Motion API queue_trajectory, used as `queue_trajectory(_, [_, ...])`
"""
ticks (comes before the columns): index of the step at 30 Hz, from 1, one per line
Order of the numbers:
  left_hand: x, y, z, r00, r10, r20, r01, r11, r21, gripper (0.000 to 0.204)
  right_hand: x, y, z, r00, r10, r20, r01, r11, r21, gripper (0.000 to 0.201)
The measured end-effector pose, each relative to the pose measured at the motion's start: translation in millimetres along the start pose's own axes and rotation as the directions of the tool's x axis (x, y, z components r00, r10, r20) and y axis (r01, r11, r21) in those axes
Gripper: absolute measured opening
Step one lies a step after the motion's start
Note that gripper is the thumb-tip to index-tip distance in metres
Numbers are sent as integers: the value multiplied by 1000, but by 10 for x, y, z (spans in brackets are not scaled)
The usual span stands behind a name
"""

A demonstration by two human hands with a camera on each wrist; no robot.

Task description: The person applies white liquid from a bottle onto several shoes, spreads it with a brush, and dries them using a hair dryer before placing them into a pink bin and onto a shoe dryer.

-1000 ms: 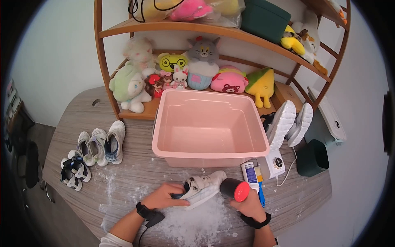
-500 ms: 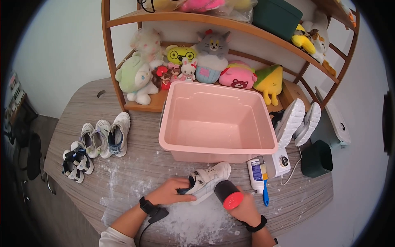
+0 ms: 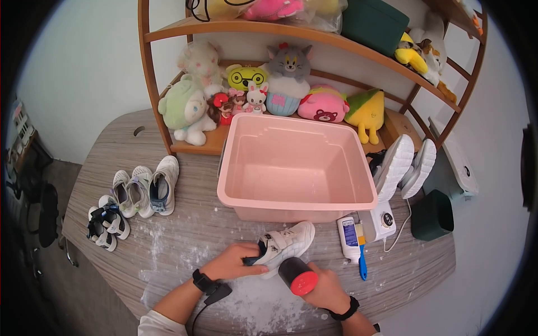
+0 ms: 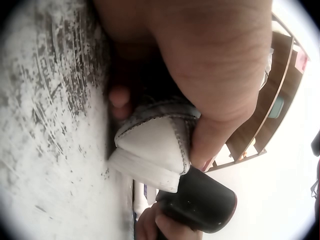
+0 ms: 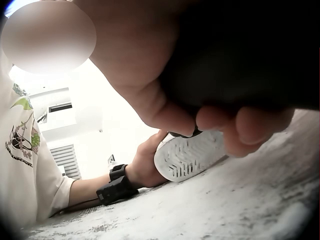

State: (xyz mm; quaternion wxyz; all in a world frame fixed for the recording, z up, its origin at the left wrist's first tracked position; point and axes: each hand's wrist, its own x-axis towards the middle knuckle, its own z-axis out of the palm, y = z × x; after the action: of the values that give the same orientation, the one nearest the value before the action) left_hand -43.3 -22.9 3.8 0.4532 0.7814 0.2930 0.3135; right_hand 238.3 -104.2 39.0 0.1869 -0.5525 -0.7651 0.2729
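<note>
The white shoe (image 3: 284, 246) sat just in front of the pink bin (image 3: 302, 214), low over the powdery tabletop (image 3: 414, 274) and tipped so its sole faced the right hand; couldn't tell whether any edge of it touched the wood. The left hand (image 3: 232, 262) had it by the heel end, thumb along the outside and fingers at the opening, while the right hand (image 3: 328, 291) had its fingers wrapped round a black tool (image 3: 292, 271) with a red end, held right beside the shoe (contact or not, no idea from these angles). My guess on handling: it was light, stiff in the sole and heel cup, softer and a bit floppy around the collar and strap, and not fragile at all. The white dust around it might've made the smooth upper kinda slippery, so the heel cup looked like the best place to grab, firm enough not to fold and leaving the toe and sides free. As for the count: one shoe in hand, three white shoes (image 3: 143, 207) plus two dark-strapped shoes (image 3: 116, 223) lined up on the left, and two shoes with white soles (image 3: 395, 168) showing on the right, so eight that I could see. Besides those, one pink bin, one black tool, one white bottle (image 3: 349, 238), one blue-handled brush (image 3: 363, 266) and one white box with a dial (image 3: 374, 228).
</note>
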Motion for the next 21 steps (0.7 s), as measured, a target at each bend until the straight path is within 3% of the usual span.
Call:
queue_trajectory(5, [11,29,22,1000,6,-22,-8,995,-98,35,-51,-80,-4,999,42,-27,-42,999,-30,37])
queue_trajectory(11, [17,61,-17,1000,-9,-11,8,999,-41,34,-97,-205,194,995,-70,74,71,997,-15,49])
queue_trajectory(12, [24,85,-21,1000,-3,-7,3,999,-41,34,-100,-233,193,991,-42,129,51,996,-70,52])
queue_trajectory(19, [-2,32,-1,1000,-22,-17,21,998,-57,34,-73,-173,81,990,-45,133,51,998,-45,51])
queue_trajectory(21, [-9,28,-11,999,-22,-32,21,999,-45,34,-61,-192,91,988,13,154,-1,997,-76,46])
